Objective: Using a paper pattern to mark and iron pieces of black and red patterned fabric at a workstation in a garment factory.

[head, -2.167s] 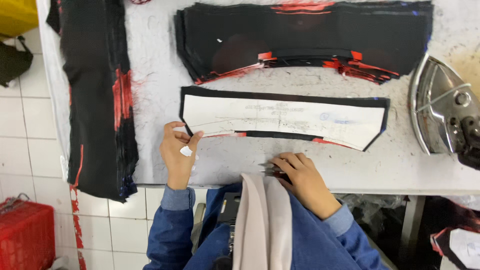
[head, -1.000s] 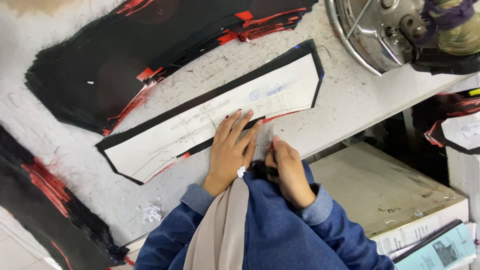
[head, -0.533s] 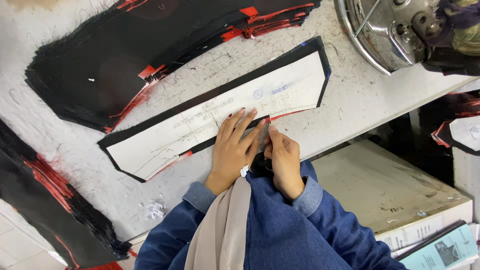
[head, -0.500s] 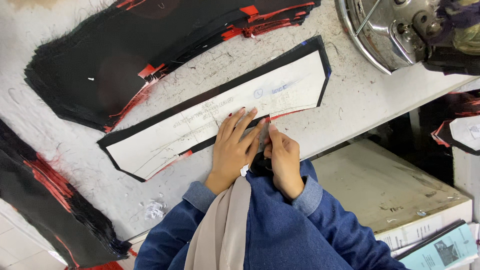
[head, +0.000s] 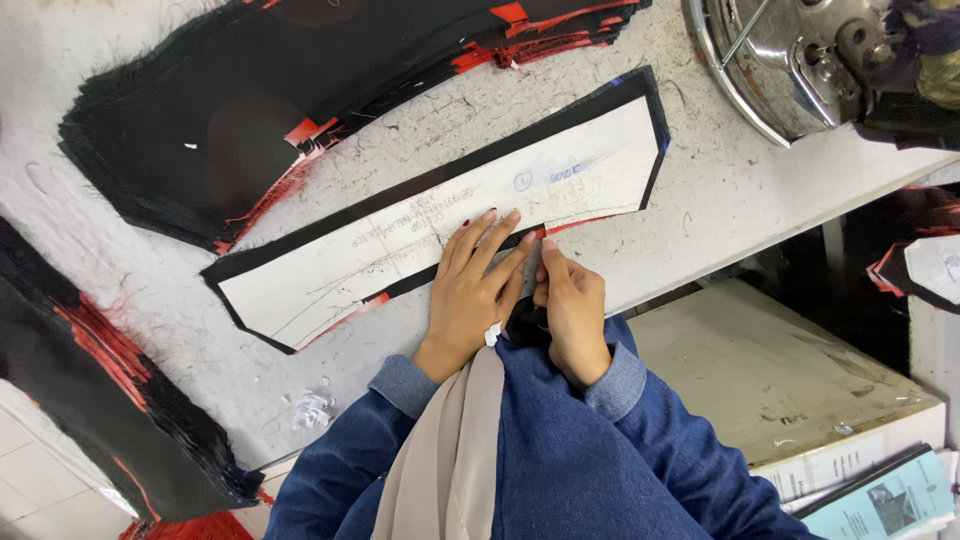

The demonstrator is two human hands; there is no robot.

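The left hand [head: 472,290] lies flat and open on the paper pattern [head: 440,225], which sits on a black cloth piece [head: 610,95] on the white table [head: 150,290]. The right hand [head: 570,305] pinches the cloth's lower edge beside it; black cloth stack [head: 230,110] behind

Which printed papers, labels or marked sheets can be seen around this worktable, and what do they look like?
Paper pattern: long, white, angled ends, on black fabric; faint handwriting; left hand flat on it.
Booklet: lower right, light blue cover with a small picture.
White printed sheets: beside the booklet, on a grey box.
No screens or signs.
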